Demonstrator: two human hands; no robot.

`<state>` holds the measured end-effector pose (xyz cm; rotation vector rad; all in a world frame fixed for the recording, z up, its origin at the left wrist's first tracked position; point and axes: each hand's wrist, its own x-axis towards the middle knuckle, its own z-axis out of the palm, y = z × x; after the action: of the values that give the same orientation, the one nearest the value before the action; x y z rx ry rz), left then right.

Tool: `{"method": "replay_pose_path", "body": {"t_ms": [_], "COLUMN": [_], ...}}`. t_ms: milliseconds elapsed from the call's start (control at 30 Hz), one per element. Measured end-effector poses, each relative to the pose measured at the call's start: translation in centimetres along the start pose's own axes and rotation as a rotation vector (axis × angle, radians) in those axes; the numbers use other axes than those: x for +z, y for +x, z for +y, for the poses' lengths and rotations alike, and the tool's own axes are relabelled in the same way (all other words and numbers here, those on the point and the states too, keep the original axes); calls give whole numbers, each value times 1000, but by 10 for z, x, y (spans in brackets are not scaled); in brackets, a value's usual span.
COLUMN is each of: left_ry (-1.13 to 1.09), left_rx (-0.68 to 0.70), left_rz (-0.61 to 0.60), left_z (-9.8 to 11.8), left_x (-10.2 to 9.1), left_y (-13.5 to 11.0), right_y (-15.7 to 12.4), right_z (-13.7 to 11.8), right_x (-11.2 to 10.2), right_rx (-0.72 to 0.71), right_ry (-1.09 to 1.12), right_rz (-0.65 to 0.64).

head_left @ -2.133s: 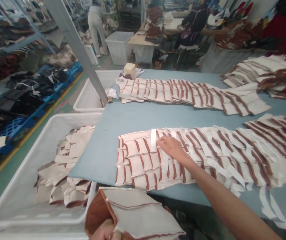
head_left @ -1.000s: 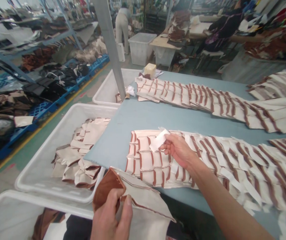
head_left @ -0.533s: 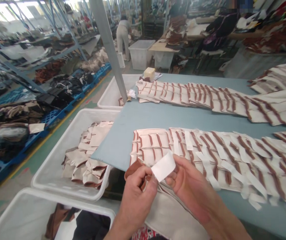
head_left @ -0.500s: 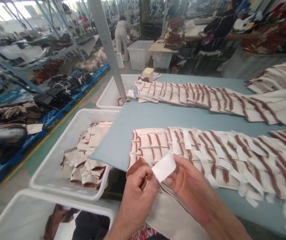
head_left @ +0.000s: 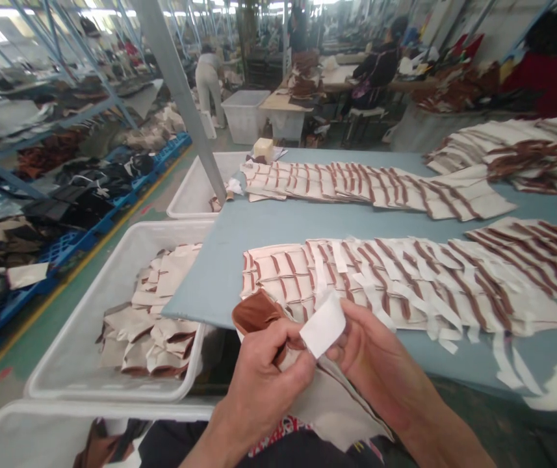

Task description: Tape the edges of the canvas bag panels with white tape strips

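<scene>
My left hand (head_left: 268,374) is closed on a cream fabric piece with a brown lining (head_left: 256,313), held over my lap at the table's near edge. My right hand (head_left: 380,370) pinches a white strip (head_left: 323,324) between thumb and fingers, right against the top of that piece. Just beyond both hands, a row of overlapping cream pieces with brown stripes (head_left: 380,276) lies on the blue table (head_left: 268,227), with several white strips laid across them.
A second row of striped pieces (head_left: 370,185) lies farther back, with more stacks at the right (head_left: 526,153). White bins (head_left: 112,273) of cream pieces stand left of the table beside a grey post (head_left: 181,91). People work at tables behind.
My right hand lifted a white strip off the row and carried it back to the piece in my left hand. Both hands now meet at the table's near edge.
</scene>
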<state>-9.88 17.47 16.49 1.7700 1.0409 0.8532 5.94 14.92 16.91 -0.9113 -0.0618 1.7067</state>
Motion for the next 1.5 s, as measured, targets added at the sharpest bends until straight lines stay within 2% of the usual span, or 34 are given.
{"method": "replay_pose_path", "body": {"t_ms": [167,300,367,433,567,633,733,867,1000,1167,1333,1500], "left_ry": [123,183,154,88,-154,-300,-389,-392,-274,-96,-83,-40], "left_rx": [145,365,414,317,-103,-252,-339,-296,-129,59,54,73], "left_rz": [65,21,-9,-9,-3,-45,-80,-78,-70,95,144,83], "left_z": [-9,-11,-8,-2,9,10,10,13,22,26,21,16], "left_x": [-6,-12,-14,-14,-10,-8,-7,-5,-5,-5,-7,-7], "left_y": [-13,-18,-19,-20,-22,-24,-27,-26,-27,-31,-39,-51], "right_y": [-3,-3,-3,-5,-11,-14,-15,-12,-9,-11,-12,-5], "right_z": [10,18,21,23,30,34,39,45,53,59,54,52], "right_x": [-8,-12,-13,-14,-22,-28,-35,-41,-46,-53,-57,-61], "right_rx": [45,118,146,180,273,334,400,422,285,28,-91,-161], "right_ry": [-45,-51,-59,-77,-142,-184,-208,-185,-203,-391,-725,-712], "right_rz": [-63,-94,-89,-75,-64,-88,-79,-24,-23,62,60,142]}}
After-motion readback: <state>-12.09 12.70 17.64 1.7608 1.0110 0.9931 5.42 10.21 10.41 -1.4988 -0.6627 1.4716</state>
